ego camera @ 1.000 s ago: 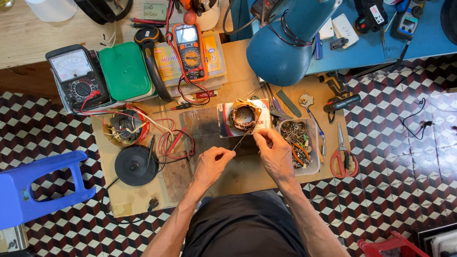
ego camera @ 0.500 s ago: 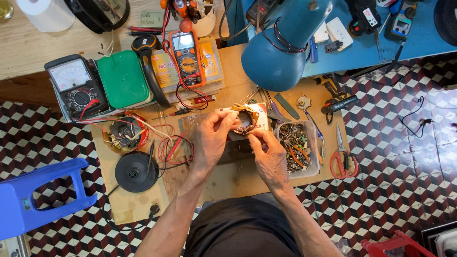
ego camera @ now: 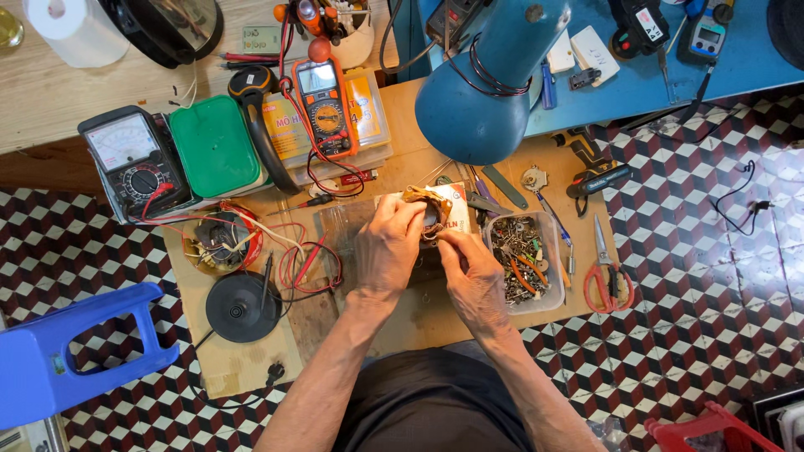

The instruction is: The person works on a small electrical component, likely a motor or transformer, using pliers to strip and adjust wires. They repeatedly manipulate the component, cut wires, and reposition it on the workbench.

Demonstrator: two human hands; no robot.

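Note:
A round motor stator with copper windings [ego camera: 429,203] rests on a small white box at the middle of the cardboard-covered work board [ego camera: 419,314]. My left hand [ego camera: 389,247] covers its left side, fingers curled over the winding. My right hand [ego camera: 469,272] pinches at its lower right edge; whether it holds a thin wire or tool there is hidden by the fingers.
Behind stand an analog meter [ego camera: 130,159], a green box [ego camera: 216,146], an orange digital multimeter [ego camera: 325,96] with red leads and a blue lamp head [ego camera: 486,84]. A clear tray of screws [ego camera: 523,259], red scissors [ego camera: 607,280], a second stator [ego camera: 222,238], black disc [ego camera: 243,305] and blue stool [ego camera: 75,351] surround.
Both hands moved up from the near part of the board onto the stator; the thin wire or tool seen between them earlier is no longer visible.

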